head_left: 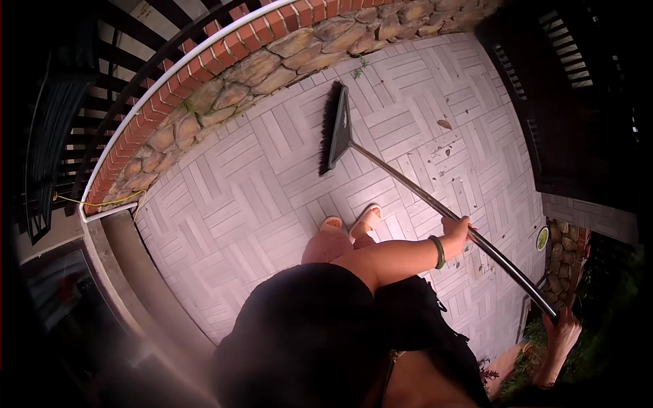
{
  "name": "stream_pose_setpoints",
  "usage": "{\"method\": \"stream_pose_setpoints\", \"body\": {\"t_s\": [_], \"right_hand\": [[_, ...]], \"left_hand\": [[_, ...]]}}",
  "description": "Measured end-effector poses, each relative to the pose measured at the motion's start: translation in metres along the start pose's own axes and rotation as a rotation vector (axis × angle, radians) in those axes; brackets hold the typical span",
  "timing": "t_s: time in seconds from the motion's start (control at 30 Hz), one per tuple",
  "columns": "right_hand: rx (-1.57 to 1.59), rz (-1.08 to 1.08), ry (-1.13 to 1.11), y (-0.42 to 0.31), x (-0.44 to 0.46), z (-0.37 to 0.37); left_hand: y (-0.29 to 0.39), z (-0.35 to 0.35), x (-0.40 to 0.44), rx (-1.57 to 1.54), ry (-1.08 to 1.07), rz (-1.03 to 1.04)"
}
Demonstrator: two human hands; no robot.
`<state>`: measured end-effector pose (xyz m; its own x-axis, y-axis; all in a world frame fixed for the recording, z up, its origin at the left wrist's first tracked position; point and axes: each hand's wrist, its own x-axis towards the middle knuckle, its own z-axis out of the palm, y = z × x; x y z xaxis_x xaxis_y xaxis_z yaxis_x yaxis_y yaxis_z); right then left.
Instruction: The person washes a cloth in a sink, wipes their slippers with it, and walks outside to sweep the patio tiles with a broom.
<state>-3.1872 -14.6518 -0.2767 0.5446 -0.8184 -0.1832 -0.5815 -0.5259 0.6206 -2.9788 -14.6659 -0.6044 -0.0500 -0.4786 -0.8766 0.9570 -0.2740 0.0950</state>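
Observation:
A broom [340, 129] with dark bristles and a long metal pole lies across the view, its head on the pale tiled floor [235, 204] near the stone wall and its bristles facing left. My left hand [456, 231], with a dark green bracelet at the wrist, is wrapped round the middle of the pole. At the pole's dark upper end, lower right, my right hand [562, 332] is closed on it. Dry leaves and small bits [445, 151] lie scattered on the tiles to the right of the broom head.
A curved stone wall [255, 71] topped with red brick and a dark railing bounds the far and left sides. Dark slatted panels [564, 102] stand at right. A step [146, 272] runs along the left. My sandalled feet [367, 217] are below the broom head. Plants grow lower right.

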Motion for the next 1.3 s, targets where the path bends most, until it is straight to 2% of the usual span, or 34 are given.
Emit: {"method": "stream_pose_setpoints", "body": {"t_s": [0.1,0.17,0.2,0.27,0.3,0.33,0.43,0.5,0.53,0.57,0.6,0.63,0.67,0.73,0.8,0.87,0.9,0.93,1.0,1.03,1.07,1.13,1.17,1.2,1.3], "right_hand": [[0.129,-0.168,0.069,-0.06,0.101,0.033],[0.27,-0.342,0.173,-0.127,0.169,0.023],[0.344,-0.4,0.128,-0.16,0.199,0.012],[0.387,-0.53,-0.014,-0.225,0.254,-0.008],[0.408,-0.596,-0.01,-0.26,0.279,-0.014],[0.434,-0.658,-0.003,-0.286,0.302,-0.018],[0.369,-0.721,0.042,-0.32,0.355,-0.034],[0.382,-0.645,-0.082,-0.299,0.377,-0.031],[0.347,-0.584,-0.066,-0.276,0.381,-0.029],[0.319,-0.532,-0.039,-0.25,0.381,-0.023],[0.277,-0.478,-0.033,-0.222,0.377,-0.021],[0.222,-0.413,-0.048,-0.194,0.371,-0.022],[0.105,-0.31,-0.124,-0.164,0.36,-0.025],[-0.057,-0.227,-0.101,-0.11,0.322,-0.021],[-0.014,-0.011,-0.508,-0.077,0.283,-0.03],[-0.048,-0.018,-0.233,-0.077,0.247,-0.043],[0.046,0.142,-0.476,-0.08,0.247,-0.059],[0.049,0.166,-0.347,-0.083,0.238,-0.059],[0.026,0.366,-0.535,-0.088,0.223,-0.053],[0.014,0.417,-0.495,-0.083,0.211,-0.045],[0.018,0.465,-0.493,-0.077,0.202,-0.042],[0.096,0.555,-0.504,-0.066,0.185,-0.039],[0.16,0.612,-0.507,-0.064,0.179,-0.028],[0.198,0.604,-0.483,-0.065,0.182,-0.013],[0.38,0.588,-0.493,-0.085,0.25,0.034]], "left_hand": [[0.079,-0.065,0.036,-0.199,0.16,0.205],[0.139,-0.129,0.055,-0.342,0.284,0.356],[0.165,-0.17,0.066,-0.381,0.312,0.425],[0.216,-0.244,0.079,-0.325,0.415,0.429],[0.242,-0.274,0.083,-0.339,0.512,0.397],[0.263,-0.292,0.088,-0.35,0.606,0.368],[0.299,-0.312,0.123,-0.493,0.621,0.325],[0.297,-0.274,0.137,-0.423,0.531,0.338],[0.291,-0.247,0.155,-0.454,0.493,0.317],[0.294,-0.203,0.147,-0.326,0.43,0.24],[0.28,-0.175,0.175,-0.36,0.42,0.241],[0.277,-0.121,0.162,-0.419,0.433,0.195],[0.26,-0.081,0.166,-0.382,0.444,0.158],[0.225,-0.012,0.16,-0.229,0.411,0.088],[0.195,0.032,0.15,-0.04,0.325,0.023],[0.18,0.063,0.143,0.151,0.245,-0.036],[0.169,0.076,0.147,0.206,0.189,-0.038],[0.157,0.086,0.156,0.239,0.12,-0.053],[0.147,0.103,0.172,0.365,-0.065,-0.173],[0.115,0.109,0.191,0.437,0.014,0.0],[0.113,0.118,0.184,0.454,-0.076,-0.047],[0.095,0.126,0.184,0.553,-0.067,0.012],[0.101,0.133,0.178,0.486,-0.02,0.033],[0.125,0.14,0.172,0.475,-0.095,0.002],[0.173,0.149,0.236,0.511,-0.007,0.012]]}}
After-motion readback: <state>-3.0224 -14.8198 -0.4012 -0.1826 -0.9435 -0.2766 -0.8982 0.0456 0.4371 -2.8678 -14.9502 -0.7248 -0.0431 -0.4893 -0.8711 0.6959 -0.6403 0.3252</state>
